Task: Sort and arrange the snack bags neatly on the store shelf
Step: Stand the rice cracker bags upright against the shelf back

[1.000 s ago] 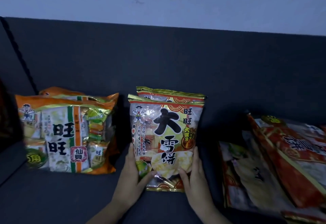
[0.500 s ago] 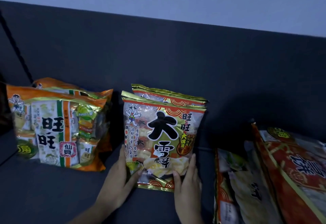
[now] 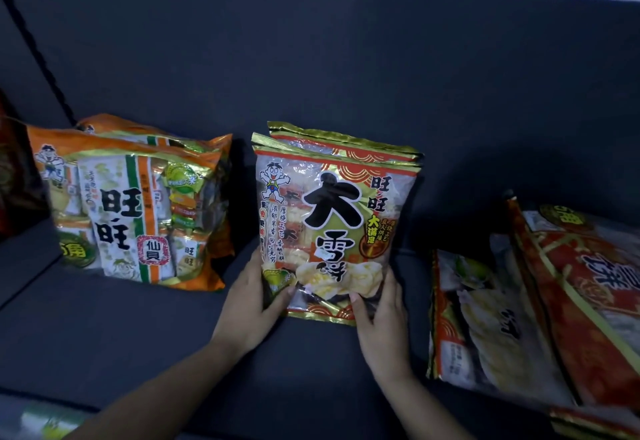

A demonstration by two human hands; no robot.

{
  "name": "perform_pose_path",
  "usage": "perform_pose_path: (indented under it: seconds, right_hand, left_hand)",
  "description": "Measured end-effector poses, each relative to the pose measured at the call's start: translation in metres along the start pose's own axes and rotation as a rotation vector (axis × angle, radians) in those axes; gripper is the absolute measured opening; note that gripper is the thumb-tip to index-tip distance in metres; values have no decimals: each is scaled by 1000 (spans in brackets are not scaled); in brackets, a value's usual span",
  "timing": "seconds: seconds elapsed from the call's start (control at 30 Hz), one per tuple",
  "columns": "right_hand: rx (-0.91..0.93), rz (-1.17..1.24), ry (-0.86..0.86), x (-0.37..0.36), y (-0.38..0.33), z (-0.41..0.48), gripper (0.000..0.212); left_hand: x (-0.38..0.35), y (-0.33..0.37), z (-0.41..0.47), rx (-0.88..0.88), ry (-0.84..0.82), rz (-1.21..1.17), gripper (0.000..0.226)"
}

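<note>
Red-gold snack bag [image 3: 332, 224] upright on shelf btwn hands, long axis vertical, L hand [image 3: 252, 304] & R hand [image 3: 384, 315] each pinching a lower corner, equally near; twin bag [image 3: 346, 143] directly behind.

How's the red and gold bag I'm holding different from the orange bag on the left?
The red and gold bag is trimmed red and gold; the orange bag is orange with a green stripe. The left hand and right hand grip the red and gold bag; the orange bag stands untouched. Both stand upright, fronts facing forward.
</note>
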State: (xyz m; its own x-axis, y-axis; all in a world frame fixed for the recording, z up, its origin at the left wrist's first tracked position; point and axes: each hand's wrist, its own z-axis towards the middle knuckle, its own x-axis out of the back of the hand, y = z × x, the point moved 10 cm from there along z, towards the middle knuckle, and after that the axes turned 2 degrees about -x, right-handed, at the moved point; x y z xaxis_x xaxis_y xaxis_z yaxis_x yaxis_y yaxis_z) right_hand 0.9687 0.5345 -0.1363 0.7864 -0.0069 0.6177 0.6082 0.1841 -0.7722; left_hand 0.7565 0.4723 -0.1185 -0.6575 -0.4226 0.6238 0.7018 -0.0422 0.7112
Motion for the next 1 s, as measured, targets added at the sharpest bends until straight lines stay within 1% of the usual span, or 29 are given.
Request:
perform_pose_path:
  seconds: [0.07,0.17,0.3,0.4,0.53,0.57,0.67,0.7,0.77,0.87,0.93,1.0]
  right_hand:
    - [-13,17,30,0,2,0,73]
    - [-38,45,87,2,5,1,87]
    - [-61,34,130,-1,12,5,91]
    - [-55,-2,103,-4,9,6,85]
    - [-48,32,61,0,1,0,75]
    - [-42,36,50,2,-1,-1,79]
    - [-42,-8,12,2,-9,-6,105]
    - [-49,-19,8,1,-9,-7,106]
    - [-79,-29,35,3,-10,-10,99]
    - [-129,-92,79,3,-11,-13,90]
    - [-155,-154,75,-2,-12,-15,95]
    - [-211,-212,27,-9,-14,-20,99]
  left_hand:
    - [-1,-2,0,4,-15,-15,74]
    - [-2,-5,0,-10,-28,-2,75]
    - [-2,-11,2,-3,-2,55,74]
    - [-1,-19,5,63,19,122,81]
    - [-5,-19,5,60,-4,176,84]
    - [-6,-19,5,55,-14,173,88]
    - [-6,-18,5,42,-37,158,107]
    - [-7,-18,4,41,-49,158,113]
    - [-9,-18,3,35,-68,169,117]
    - [-10,-16,4,13,-65,203,108]
    - [-9,-15,4,-1,-53,187,106]
    - [-4,-14,3,7,-21,109,110]
